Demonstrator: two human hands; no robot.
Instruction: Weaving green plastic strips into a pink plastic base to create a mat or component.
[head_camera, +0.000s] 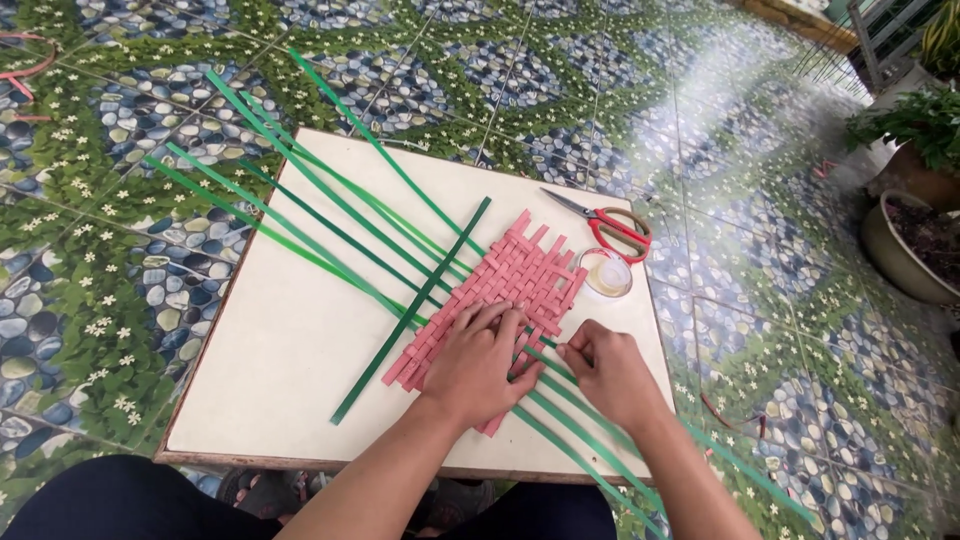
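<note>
A woven mat of pink paper strips (520, 280) lies on a white board (290, 340). Several long green strips (300, 215) run diagonally from the upper left under and through the mat toward the lower right. One dark green strip (410, 312) crosses them the other way. My left hand (478, 362) presses flat on the mat's near end, fingers spread. Just right of it, my right hand (607, 368) pinches a green strip at the mat's near right edge.
Red-handled scissors (610, 225) and a roll of clear tape (606, 272) lie on the board's right side. The board rests on a floor tiled with pebble and leaf patterns. Potted plants (915, 190) stand at the right. My knees are at the bottom edge.
</note>
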